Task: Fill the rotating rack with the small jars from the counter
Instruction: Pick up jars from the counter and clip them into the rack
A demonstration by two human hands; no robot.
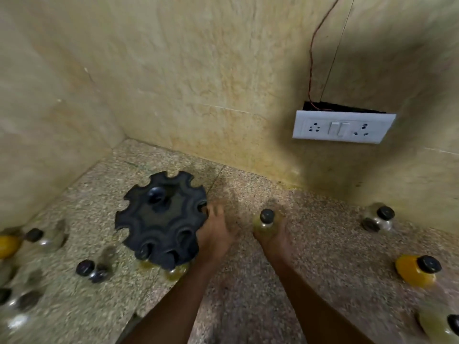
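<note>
Black plastic forms the round, scalloped rotating rack [161, 219], which stands on the speckled stone counter [323, 244] near the corner; the left hand [213, 234] rests against its right edge, though blur hides whether the fingers grip or merely press; the right hand [272, 234] holds a small clear glass jar with a black lid [266, 220] just beside the rack, fingers curled around its body; a few slots on the near side look filled, with yellowish jars [173, 270] showing beneath, while the far notches stand open; many jars remain scattered left [85, 268] and right [417, 269], so the filling seems barely begun.
</note>
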